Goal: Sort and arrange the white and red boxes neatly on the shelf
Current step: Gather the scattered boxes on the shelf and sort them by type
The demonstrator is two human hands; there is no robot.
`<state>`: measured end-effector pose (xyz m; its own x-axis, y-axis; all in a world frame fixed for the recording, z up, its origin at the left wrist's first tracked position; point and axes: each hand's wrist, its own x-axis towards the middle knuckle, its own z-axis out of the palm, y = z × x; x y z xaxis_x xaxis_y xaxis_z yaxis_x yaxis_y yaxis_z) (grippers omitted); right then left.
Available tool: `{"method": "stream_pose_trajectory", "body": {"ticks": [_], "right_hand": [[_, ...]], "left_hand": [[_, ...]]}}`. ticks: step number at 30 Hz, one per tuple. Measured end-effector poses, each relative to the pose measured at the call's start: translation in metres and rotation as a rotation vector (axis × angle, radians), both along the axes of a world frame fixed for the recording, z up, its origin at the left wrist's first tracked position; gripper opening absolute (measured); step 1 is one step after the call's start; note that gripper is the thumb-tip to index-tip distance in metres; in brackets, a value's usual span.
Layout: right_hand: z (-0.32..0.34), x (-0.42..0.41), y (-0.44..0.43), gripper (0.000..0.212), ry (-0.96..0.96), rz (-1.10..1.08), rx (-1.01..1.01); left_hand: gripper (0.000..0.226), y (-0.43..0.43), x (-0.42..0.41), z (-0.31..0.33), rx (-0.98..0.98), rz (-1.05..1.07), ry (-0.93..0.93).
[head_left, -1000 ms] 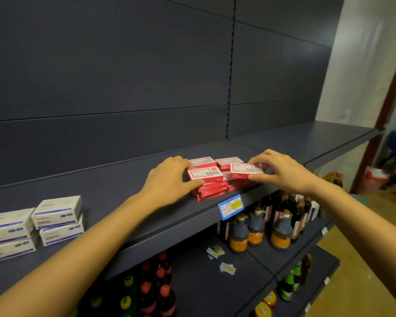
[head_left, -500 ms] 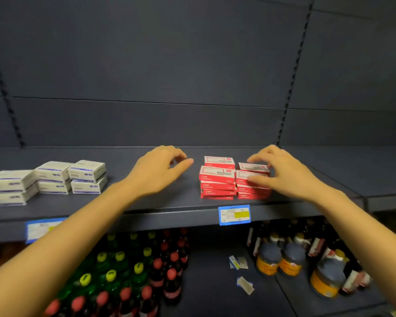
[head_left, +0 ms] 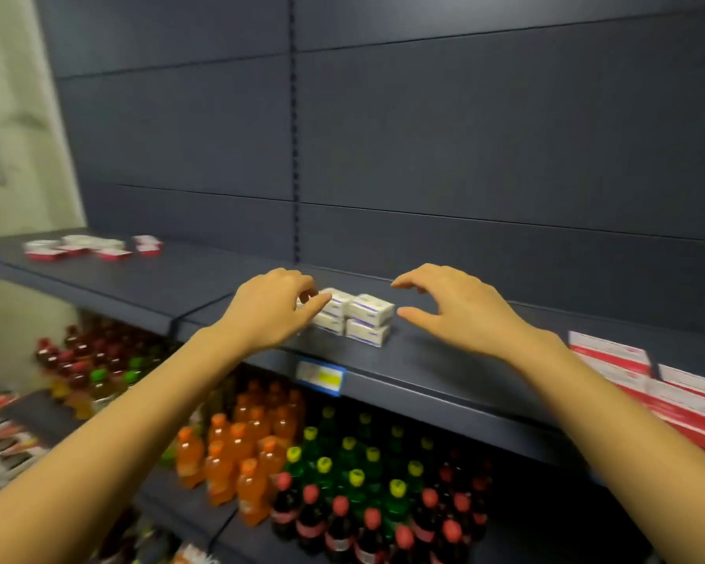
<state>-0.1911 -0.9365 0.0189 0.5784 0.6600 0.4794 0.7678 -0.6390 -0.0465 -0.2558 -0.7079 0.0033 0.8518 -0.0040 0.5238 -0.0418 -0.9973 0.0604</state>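
A small block of white boxes with blue stripes (head_left: 368, 316) sits two high near the front of the dark shelf (head_left: 432, 368). My left hand (head_left: 270, 309) covers the block's left end, fingers bent over it and thumb touching the top box. My right hand (head_left: 453, 309) hovers just right of the block, fingers spread and curved, holding nothing. Stacked red and white boxes (head_left: 644, 380) lie at the right edge of the same shelf. Several loose red and white boxes (head_left: 92, 247) lie scattered at the shelf's far left.
A blue and yellow price tag (head_left: 320, 377) hangs on the shelf's front lip. Below stand rows of orange bottles (head_left: 237, 453), green bottles (head_left: 359, 466) and dark red-capped bottles (head_left: 342, 519). A pale wall (head_left: 13, 116) is at the left.
My view and both hands have swung left, away from the stacked red boxes to the white boxes. My left hand now touches the white block; the right hand has let go of the red stack.
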Motion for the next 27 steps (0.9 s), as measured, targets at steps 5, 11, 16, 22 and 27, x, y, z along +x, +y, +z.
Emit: {"method": "stream_pose_trajectory", "body": {"ticks": [5, 11, 16, 22, 27], "right_hand": [[-0.006, 0.001, 0.090, 0.035, 0.012, 0.133, -0.035], [-0.014, 0.000, 0.186, 0.037, 0.035, 0.199, -0.077], [-0.019, 0.001, 0.279, 0.035, 0.089, 0.229, -0.031], [-0.023, 0.003, 0.398, 0.037, 0.091, 0.208, -0.040], [-0.020, 0.010, 0.481, 0.038, 0.117, 0.195, -0.066]], "left_hand": [[0.038, 0.078, -0.034, -0.005, -0.004, 0.160, 0.005], [0.035, 0.169, -0.056, -0.007, -0.012, 0.277, 0.009], [0.034, 0.252, -0.067, -0.004, 0.034, 0.280, 0.023], [0.035, 0.354, -0.076, -0.005, 0.081, 0.284, 0.067], [0.034, 0.430, -0.079, -0.007, 0.072, 0.306, 0.085]]}}
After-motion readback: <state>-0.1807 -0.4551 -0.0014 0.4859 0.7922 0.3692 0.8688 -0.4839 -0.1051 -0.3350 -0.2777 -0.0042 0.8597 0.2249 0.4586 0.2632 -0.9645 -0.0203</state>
